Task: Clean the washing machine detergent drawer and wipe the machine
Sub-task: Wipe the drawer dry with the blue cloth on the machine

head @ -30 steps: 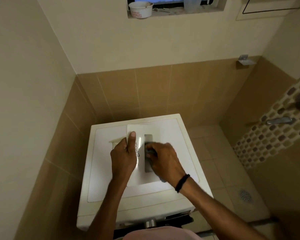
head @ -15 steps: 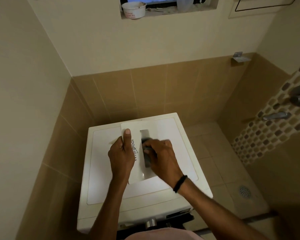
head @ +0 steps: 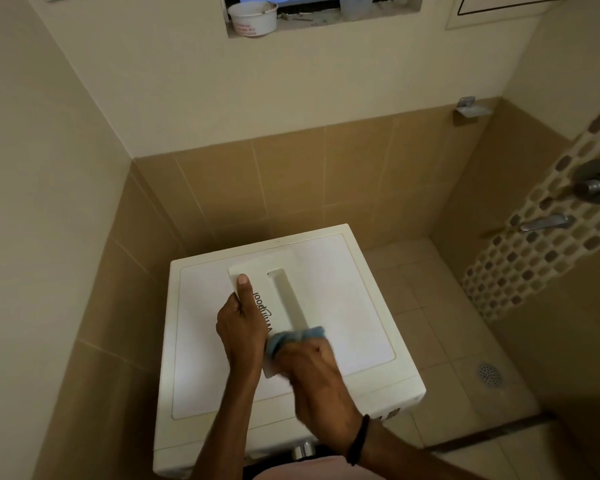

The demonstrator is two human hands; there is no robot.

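Just ahead of my right hand [head: 312, 372], the blue cloth [head: 291, 336] bunched in its curled fingers presses on the near end of the detergent drawer [head: 255, 271], right where the recessed handle slot [head: 288, 296] finishes. The drawer lies face up on top of the washing machine [head: 343, 299], its long axis running almost straight away from me, so nearly all of its length lies beyond my right hand. My left hand [head: 239, 337] grips the drawer along its left edge, touching the cloth hand at the near end; the thumb [head: 243, 289] lies straight along the top face and points at the far end, while the fingers tuck under the edge where I cannot see them. The right hand is blurred, so I cannot tell exactly how its fingers sit on the cloth. I judge the next stroke should go forward along that axis, up the slot and away from my body, with the left hand bracing against the push. The right hand is the nearer one to the unwiped far stretch's start, and the left thumb lies just beside that path, not across it.
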